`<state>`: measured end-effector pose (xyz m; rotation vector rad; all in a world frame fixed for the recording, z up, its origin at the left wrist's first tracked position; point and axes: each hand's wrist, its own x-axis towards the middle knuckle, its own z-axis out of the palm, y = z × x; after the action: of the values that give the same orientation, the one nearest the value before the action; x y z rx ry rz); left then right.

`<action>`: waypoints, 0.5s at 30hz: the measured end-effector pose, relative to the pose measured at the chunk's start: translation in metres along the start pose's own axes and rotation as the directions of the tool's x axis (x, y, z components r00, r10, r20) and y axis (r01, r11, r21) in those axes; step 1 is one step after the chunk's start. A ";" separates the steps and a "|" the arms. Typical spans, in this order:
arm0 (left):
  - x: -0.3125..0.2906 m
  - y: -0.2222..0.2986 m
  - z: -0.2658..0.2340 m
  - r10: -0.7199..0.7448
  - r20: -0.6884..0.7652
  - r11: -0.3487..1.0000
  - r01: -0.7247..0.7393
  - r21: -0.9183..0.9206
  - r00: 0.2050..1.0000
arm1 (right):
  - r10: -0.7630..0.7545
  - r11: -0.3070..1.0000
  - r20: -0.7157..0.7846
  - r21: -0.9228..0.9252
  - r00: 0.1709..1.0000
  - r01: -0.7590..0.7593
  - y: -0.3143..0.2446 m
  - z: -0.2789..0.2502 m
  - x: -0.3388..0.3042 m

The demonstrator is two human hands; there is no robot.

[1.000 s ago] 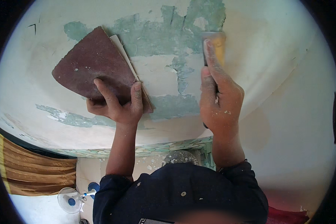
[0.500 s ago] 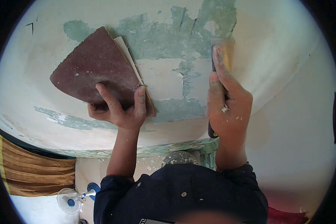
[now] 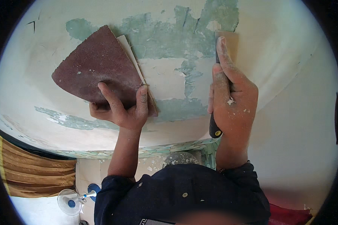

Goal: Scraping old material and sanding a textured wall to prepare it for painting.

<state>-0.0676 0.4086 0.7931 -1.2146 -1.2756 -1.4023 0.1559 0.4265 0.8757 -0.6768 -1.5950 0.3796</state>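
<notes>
My left hand (image 3: 120, 108) grips a folded sheet of dark reddish-brown sandpaper (image 3: 95, 62), its pale backing showing along the right edge. The sheet is held up in front of the wall (image 3: 161, 73), where cream paint has come away in patches and pale green (image 3: 154, 35) shows through. In my right hand (image 3: 234, 97) is a putty knife with a black handle (image 3: 215, 127); my fingers are wrapped round it and the forefinger lies along it. Its flat blade (image 3: 229, 43) is at the wall, by the right edge of the upper green patch. White dust and flakes cling to this hand.
Below the wall runs a band of green mosaic tile (image 3: 157, 151). Paint flakes lie on the floor around a grey round object (image 3: 181, 158). A brown curtain (image 3: 37, 176) and a standing fan (image 3: 71, 202) are at lower left, a red cloth (image 3: 289, 216) at lower right.
My right hand has slid the putty knife a little up and to the right along the wall. My left hand and the sandpaper have barely shifted.
</notes>
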 end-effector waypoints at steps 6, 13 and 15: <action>-0.002 -0.007 0.001 0.004 -0.026 1.000 -0.003 0.010 1.000 | 0.147 0.988 0.063 -0.056 0.987 -0.143 -0.004 -0.001 -0.007; 0.001 -0.002 0.003 0.013 -0.029 1.000 -0.013 0.017 0.999 | 0.125 0.991 0.010 -0.051 0.992 -0.124 -0.004 -0.003 -0.008; 0.000 -0.003 0.002 0.000 -0.026 1.000 0.000 0.002 1.000 | 0.117 0.992 0.004 -0.047 0.993 -0.117 -0.003 -0.001 -0.005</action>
<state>-0.0707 0.4109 0.7922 -1.1916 -1.2587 -1.4126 0.1562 0.4210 0.8740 -0.8081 -1.5791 0.4325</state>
